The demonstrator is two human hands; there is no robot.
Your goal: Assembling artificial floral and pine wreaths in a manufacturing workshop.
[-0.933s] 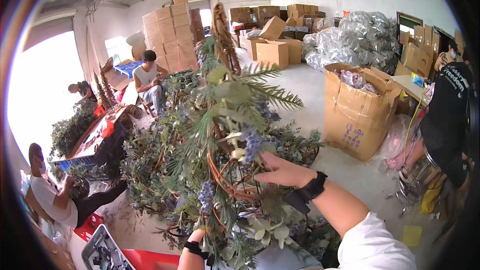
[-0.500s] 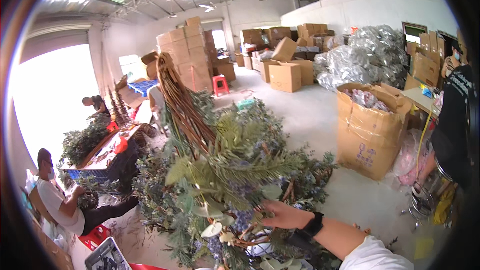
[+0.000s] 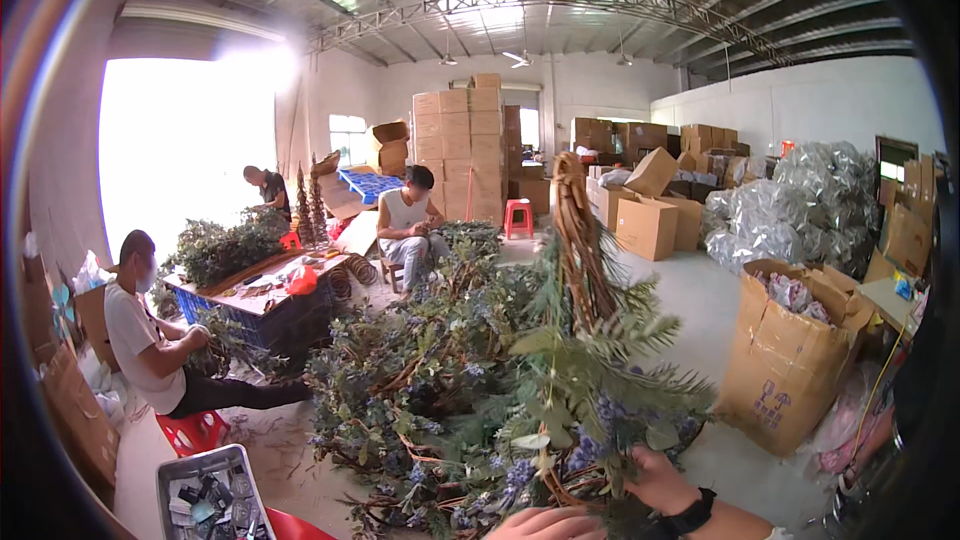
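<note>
In front of me stands a wreath of bundled brown twigs [image 3: 580,250], its loop pointing up. Fern fronds, eucalyptus-like leaves and small blue-purple flowers dress its lower part. At its lower right, my right hand [image 3: 660,482], with a black band on the wrist, is closed on the wreath's leafy edge; the fingertips are partly hidden by leaves. My left hand [image 3: 548,524] comes in at the lower edge below the flowers, fingers stretched out and nothing seen in them. Behind and to the left lies a large heap of similar leafy wreaths [image 3: 420,370].
A grey bin [image 3: 205,460] of small dark pieces stands at lower left near a red stool [image 3: 192,432]. Several people work on greenery around a table [image 3: 262,302]. A large carton [image 3: 775,380] stands right; silver plastic bags [image 3: 795,205] and stacked boxes [image 3: 457,155] are behind.
My view has swung left and upward, so the wreath sits further right. My left hand has come into view at the lower edge. My right hand has closed in on the wreath's leaves.
</note>
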